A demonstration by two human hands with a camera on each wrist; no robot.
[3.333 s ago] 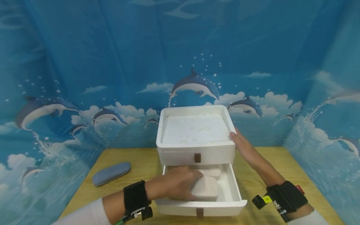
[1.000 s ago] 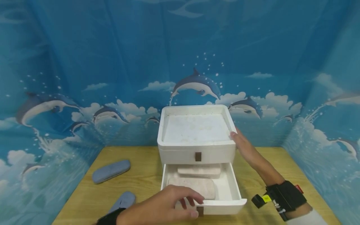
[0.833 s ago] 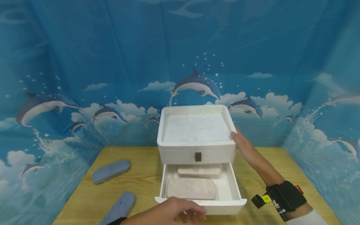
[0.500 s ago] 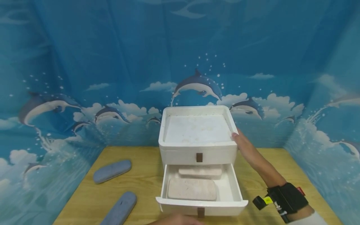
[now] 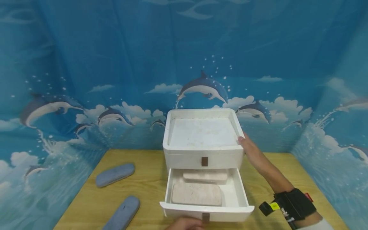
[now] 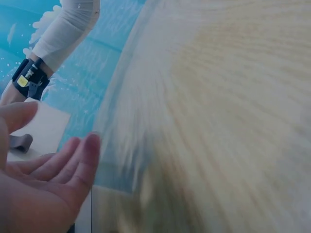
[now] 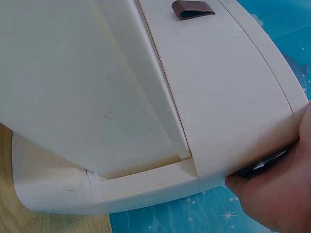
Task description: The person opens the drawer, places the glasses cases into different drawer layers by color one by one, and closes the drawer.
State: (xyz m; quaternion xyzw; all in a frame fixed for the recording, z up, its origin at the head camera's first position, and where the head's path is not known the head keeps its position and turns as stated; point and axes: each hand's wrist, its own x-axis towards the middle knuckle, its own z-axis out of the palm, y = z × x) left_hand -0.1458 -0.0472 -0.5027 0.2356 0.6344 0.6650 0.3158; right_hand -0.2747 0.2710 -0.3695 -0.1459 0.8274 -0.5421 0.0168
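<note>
A white two-drawer cabinet (image 5: 203, 132) stands on the table, its lower drawer (image 5: 207, 209) pulled out. Two beige cases, shaped like glasses cases, lie inside: the front case (image 5: 196, 194) and the rear case (image 5: 205, 175), partly under the upper drawer. My left hand (image 5: 185, 223) is low at the drawer front, beside its brown pull tab (image 5: 205, 218). In the left wrist view, the tab shows between thumb and extended fingers (image 6: 87, 155), with a gap around it. My right hand (image 5: 249, 149) grips the cabinet's right side, thumb on the top rim.
Two blue-grey cases, also like glasses cases, lie left of the cabinet: a far case (image 5: 115, 175) and a near case (image 5: 123, 212) cut by the frame's lower edge. A dolphin-printed backdrop (image 5: 138, 80) encloses the wooden table (image 5: 146, 159).
My left hand has come out of the drawer, off the front beige case, and dropped to the pull tab. The near blue-grey case, behind the arm before, now shows. My right hand stays put.
</note>
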